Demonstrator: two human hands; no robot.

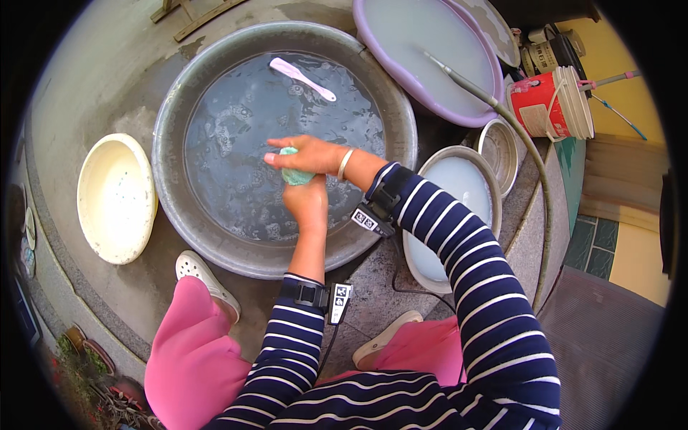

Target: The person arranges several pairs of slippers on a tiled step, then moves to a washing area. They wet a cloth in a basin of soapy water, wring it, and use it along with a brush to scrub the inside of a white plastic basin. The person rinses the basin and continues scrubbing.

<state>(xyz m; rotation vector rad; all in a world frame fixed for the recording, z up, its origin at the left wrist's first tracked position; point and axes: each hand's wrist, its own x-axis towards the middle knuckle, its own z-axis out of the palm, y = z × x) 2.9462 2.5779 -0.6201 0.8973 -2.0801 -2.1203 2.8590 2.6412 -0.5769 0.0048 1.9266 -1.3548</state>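
A bunched light green cloth (298,175) is squeezed between my two hands over a large round metal basin (171,177) of grey, sudsy water. My left hand (306,200) holds it from below, and its fingers are mostly hidden by the cloth and the other hand. My right hand (309,156), with a pale bangle (345,164) at the wrist, grips the cloth from above. A pink long-handled brush (302,79) floats near the basin's far side, its bristles not visible.
A cream plastic basin (102,242) stands at the left. A purple tub (497,80) with cloudy water and a hose (529,145) is at the upper right. Another basin (497,215) of whitish water, a small metal bowl (513,161) and a red bucket (537,105) are right.
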